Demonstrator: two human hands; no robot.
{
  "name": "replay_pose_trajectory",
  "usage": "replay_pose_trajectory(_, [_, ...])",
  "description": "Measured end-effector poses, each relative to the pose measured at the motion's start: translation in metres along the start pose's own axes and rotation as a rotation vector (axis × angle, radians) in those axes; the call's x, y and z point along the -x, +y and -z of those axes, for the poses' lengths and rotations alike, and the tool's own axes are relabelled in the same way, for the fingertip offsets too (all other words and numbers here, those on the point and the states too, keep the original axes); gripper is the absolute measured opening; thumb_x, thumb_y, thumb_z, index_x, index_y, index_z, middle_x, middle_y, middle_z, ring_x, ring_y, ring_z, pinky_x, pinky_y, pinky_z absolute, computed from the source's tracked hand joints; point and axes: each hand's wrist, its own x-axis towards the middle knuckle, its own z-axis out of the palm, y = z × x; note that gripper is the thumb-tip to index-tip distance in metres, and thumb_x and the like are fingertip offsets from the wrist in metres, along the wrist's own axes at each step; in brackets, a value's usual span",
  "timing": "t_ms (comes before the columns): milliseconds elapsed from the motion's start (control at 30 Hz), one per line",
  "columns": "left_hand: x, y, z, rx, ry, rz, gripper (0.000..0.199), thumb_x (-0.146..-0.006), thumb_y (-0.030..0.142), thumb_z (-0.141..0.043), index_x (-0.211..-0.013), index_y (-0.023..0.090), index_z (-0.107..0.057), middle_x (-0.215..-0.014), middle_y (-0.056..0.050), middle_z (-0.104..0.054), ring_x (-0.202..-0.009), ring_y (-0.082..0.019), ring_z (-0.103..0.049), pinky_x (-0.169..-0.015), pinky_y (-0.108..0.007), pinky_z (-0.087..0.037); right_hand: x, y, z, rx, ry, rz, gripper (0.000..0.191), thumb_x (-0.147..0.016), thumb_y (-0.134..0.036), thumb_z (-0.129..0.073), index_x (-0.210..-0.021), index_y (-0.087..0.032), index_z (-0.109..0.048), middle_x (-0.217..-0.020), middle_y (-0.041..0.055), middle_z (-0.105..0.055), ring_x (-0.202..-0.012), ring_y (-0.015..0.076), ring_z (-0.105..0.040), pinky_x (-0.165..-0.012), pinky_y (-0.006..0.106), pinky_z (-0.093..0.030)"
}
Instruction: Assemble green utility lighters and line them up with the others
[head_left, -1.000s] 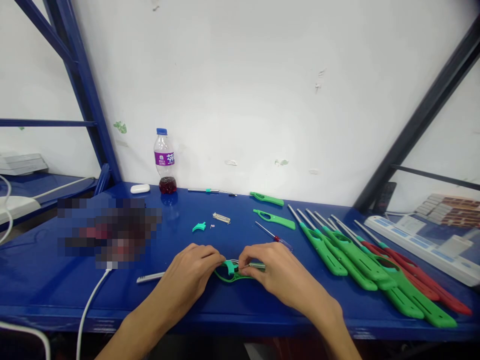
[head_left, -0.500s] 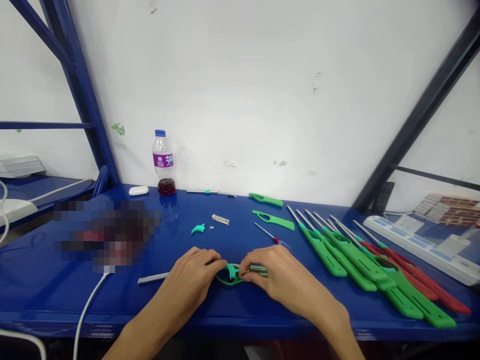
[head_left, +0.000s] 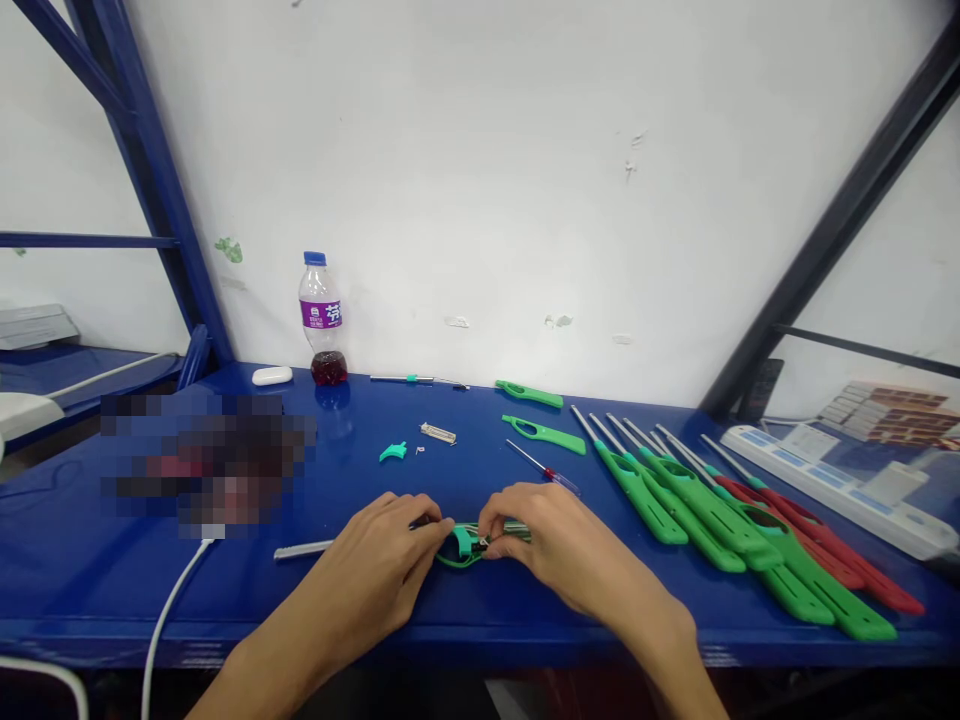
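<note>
An opened green long-nose lighter (head_left: 459, 562) lies low over the front of the table, its teal trigger (head_left: 463, 541) and inner parts showing. My left hand (head_left: 394, 545) is closed on its front end, and the metal tube (head_left: 301, 550) sticks out to the left beneath that hand. At the body just right of the trigger, my right hand (head_left: 536, 525) pinches with thumb and forefinger; the small part at the fingertips is mostly hidden. Beyond my hands lie a loose teal trigger (head_left: 393, 452), a small metal-and-white part (head_left: 437, 433) and a screwdriver (head_left: 544, 468).
Two green shell halves (head_left: 546, 436) and a thin metal tube (head_left: 401, 379) lie near the wall. Several green and red lighters (head_left: 645, 500) are spread at right, before a power strip (head_left: 832, 490). A bottle (head_left: 324, 318) and white case (head_left: 271, 376) stand back left.
The view has shifted slightly. My right fingers have drawn together a little over the lighter's inner parts; my left hand keeps its hold.
</note>
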Motion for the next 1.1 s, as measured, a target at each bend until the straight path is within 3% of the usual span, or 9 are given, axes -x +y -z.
replay_pose_trajectory(200, [0.0, 0.003, -0.004, 0.042, 0.052, 0.022, 0.018, -0.106, 0.024, -0.057, -0.112, 0.022, -0.074, -0.107, -0.006, -0.072, -0.088, -0.025, -0.068, -0.08, -0.041, -0.049, 0.001, 0.005, 0.004, 0.018, 0.009, 0.051, 0.015, -0.098, -0.014, -0.072, -0.097, -0.026, -0.081, -0.098, -0.0017, -0.081, -0.096, 0.0182, -0.071, -0.082, 0.025, -0.044])
replay_pose_trajectory(567, [-0.003, 0.005, -0.011, 0.017, 0.112, 0.051, 0.014, -0.104, 0.024, -0.062, -0.105, 0.022, -0.076, -0.103, -0.003, -0.073, -0.085, -0.024, -0.07, -0.078, -0.04, -0.048, -0.004, 0.01, 0.0, 0.022, 0.008, 0.034, 0.021, -0.094, -0.009, -0.073, -0.095, -0.027, -0.082, -0.095, -0.0008, -0.08, -0.094, 0.0186, -0.071, -0.079, 0.025, -0.044])
replay_pose_trajectory(1100, [-0.003, 0.007, -0.013, -0.001, 0.099, 0.088, 0.017, -0.105, 0.023, -0.06, -0.104, 0.022, -0.077, -0.104, -0.005, -0.074, -0.084, -0.025, -0.07, -0.077, -0.04, -0.05, -0.002, 0.007, -0.003, 0.088, 0.03, 0.021, 0.026, -0.093, -0.001, -0.065, -0.091, -0.025, -0.077, -0.09, 0.0002, -0.074, -0.082, 0.0151, -0.066, -0.07, 0.022, -0.039])
